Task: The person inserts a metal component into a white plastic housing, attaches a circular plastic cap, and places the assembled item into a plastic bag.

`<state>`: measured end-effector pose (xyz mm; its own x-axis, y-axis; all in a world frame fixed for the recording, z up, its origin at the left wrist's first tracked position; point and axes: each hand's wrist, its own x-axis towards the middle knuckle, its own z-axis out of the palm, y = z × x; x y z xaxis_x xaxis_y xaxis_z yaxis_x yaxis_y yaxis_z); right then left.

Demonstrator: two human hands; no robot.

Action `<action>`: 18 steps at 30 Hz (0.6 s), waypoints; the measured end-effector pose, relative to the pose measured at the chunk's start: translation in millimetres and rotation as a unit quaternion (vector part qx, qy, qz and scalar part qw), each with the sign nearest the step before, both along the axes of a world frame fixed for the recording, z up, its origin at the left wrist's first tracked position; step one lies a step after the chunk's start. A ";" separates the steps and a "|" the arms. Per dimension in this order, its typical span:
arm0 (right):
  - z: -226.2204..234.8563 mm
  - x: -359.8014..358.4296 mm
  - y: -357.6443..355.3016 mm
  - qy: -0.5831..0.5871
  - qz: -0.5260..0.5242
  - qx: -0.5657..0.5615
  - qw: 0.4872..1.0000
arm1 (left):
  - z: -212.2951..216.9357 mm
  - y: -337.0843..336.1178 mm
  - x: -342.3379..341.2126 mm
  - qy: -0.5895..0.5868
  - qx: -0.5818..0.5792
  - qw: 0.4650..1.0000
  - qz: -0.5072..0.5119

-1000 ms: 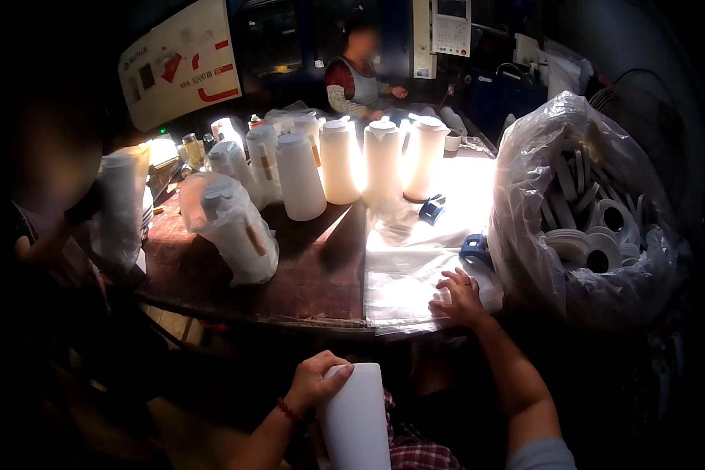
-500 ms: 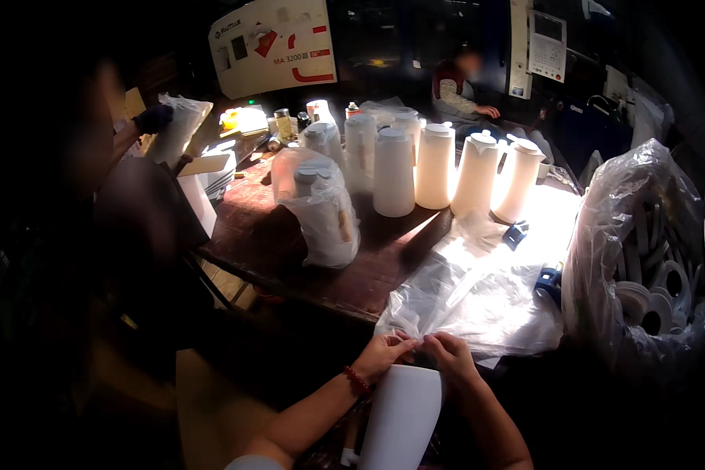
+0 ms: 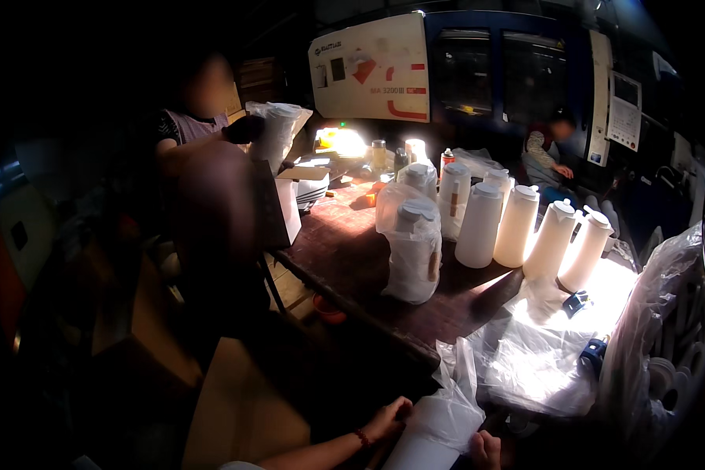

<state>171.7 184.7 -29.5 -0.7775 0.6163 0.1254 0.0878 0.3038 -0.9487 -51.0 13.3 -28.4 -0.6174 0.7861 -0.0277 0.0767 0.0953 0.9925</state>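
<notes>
Two hands, mine, hold a white jug (image 3: 427, 442) upright just below the wooden table (image 3: 345, 251) edge: left hand (image 3: 385, 419) and right hand (image 3: 486, 450) pinching a clear plastic bag (image 3: 454, 399), seemingly sleeving it.

A row of jugs (image 3: 517, 227) stood on the table (image 3: 345, 258); a bagged jug (image 3: 413, 251) (nearer) stood at seven o'clock from them.

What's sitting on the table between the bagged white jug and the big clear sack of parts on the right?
In the head view, clear plastic sheets lie between the bagged jug and the sack, with two small blue objects on them.
</notes>
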 end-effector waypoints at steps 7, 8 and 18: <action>70.7 50.7 -86.3 -0.031 0.069 0.018 0.997 | -6.7 -68.4 17.9 -0.332 -0.015 0.927 0.176; 57.3 60.6 -96.2 -0.035 0.116 0.029 0.992 | 12.6 -79.3 28.4 -0.396 -0.039 0.892 0.214; 66.6 97.5 -140.0 -0.249 0.137 0.235 0.929 | 56.7 -189.5 85.7 0.200 -0.008 0.938 -0.282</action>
<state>269.3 44.7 37.1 -0.9308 0.3550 -0.0871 0.3393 0.7503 -0.5674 34.7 -176.2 28.2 -0.0665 0.9925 0.1022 0.4855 -0.0574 0.8724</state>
